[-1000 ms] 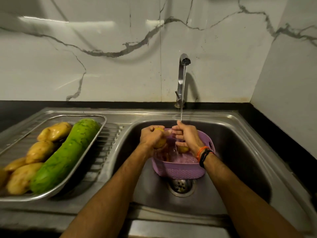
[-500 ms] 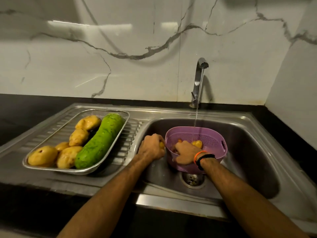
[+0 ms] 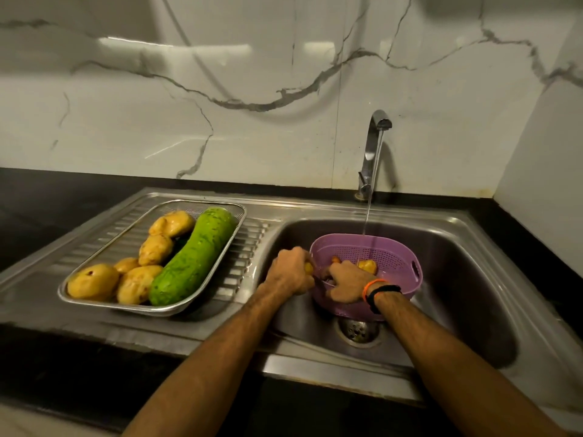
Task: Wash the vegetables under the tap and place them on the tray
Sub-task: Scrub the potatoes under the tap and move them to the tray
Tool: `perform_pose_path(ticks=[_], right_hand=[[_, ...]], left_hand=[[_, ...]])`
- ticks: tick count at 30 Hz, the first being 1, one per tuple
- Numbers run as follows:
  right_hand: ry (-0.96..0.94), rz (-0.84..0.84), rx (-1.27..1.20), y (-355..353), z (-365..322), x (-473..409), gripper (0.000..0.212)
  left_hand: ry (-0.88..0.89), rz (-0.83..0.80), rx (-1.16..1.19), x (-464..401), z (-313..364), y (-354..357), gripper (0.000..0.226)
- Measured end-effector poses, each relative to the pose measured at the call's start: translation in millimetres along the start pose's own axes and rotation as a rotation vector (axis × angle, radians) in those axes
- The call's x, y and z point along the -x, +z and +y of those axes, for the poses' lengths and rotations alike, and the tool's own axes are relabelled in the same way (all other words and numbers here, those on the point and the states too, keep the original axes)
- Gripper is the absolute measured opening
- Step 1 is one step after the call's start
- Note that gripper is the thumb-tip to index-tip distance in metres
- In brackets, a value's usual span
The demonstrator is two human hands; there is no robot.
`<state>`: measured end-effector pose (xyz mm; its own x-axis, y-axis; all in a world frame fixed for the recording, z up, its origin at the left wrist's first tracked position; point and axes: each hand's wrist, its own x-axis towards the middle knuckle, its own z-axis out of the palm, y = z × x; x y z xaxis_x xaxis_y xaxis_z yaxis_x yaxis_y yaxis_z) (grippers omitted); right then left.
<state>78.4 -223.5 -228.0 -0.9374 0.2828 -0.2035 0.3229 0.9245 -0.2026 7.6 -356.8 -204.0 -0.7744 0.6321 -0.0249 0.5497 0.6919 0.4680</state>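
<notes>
Presently: left hand (image 3: 291,271) hangs over the left edge of the sink bowl (image 3: 457,279), just beside the purple basket (image 3: 391,257). Grip: fingers curled tight around a small yellow potato (image 3: 308,267), of which only a sliver shows at the knuckles. Right hand (image 3: 345,282) reaches down over the near rim into the basket; fingers bent downward among the contents, but whether they have hold of anything cannot be told. Orange band and black band on that wrist.

Basket sits in the bowl above the drain (image 3: 358,331). One yellow potato piece (image 3: 367,266) lies inside, near the right hand. Tap (image 3: 373,146) running; thin stream falls into the far side of the basket.

Steel tray (image 3: 94,302) rests on the ribbed drainboard left of the bowl. On it: one long green gourd (image 3: 195,258) lying diagonally along the right side, and five washed potatoes (image 3: 93,282) stacked along its left, touching it.

Black worktop (image 3: 47,197) surrounds the sink; marble wall behind.
</notes>
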Motion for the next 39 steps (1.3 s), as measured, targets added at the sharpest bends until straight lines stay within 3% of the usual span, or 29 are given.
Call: perform_pose_path(ticks=[5, 10, 15, 24, 29, 31, 39], right_hand=[[0.018, 0.065, -0.048, -13, -9, 4, 0.042], [-0.100, 0.224, -0.173, -42, -40, 1, 0.044], [-0.239, 0.342, -0.275, -68, -95, -5, 0.039], [-0.363, 0.432, -0.221, -67, -178, -16, 0.042], [-0.367, 0.448, -0.243, -57, -194, -19, 0.043], [-0.356, 0.449, -0.271, -55, -194, -19, 0.043], [-0.336, 0.437, -0.372, -53, -186, -16, 0.040]], left_hand=[[0.032, 0.085, 0.066, 1, 4, -32, 0.031], [0.045, 0.221, 0.110, 9, -9, -88, 0.038], [-0.021, 0.286, 0.167, 28, -40, -141, 0.039], [-0.150, 0.434, 0.196, 55, -111, -181, 0.052], [-0.085, 0.200, 0.097, 59, -134, -184, 0.095], [-0.075, 0.145, 0.038, 61, -141, -182, 0.094], [-0.042, 0.171, 0.033, 64, -140, -179, 0.089]])
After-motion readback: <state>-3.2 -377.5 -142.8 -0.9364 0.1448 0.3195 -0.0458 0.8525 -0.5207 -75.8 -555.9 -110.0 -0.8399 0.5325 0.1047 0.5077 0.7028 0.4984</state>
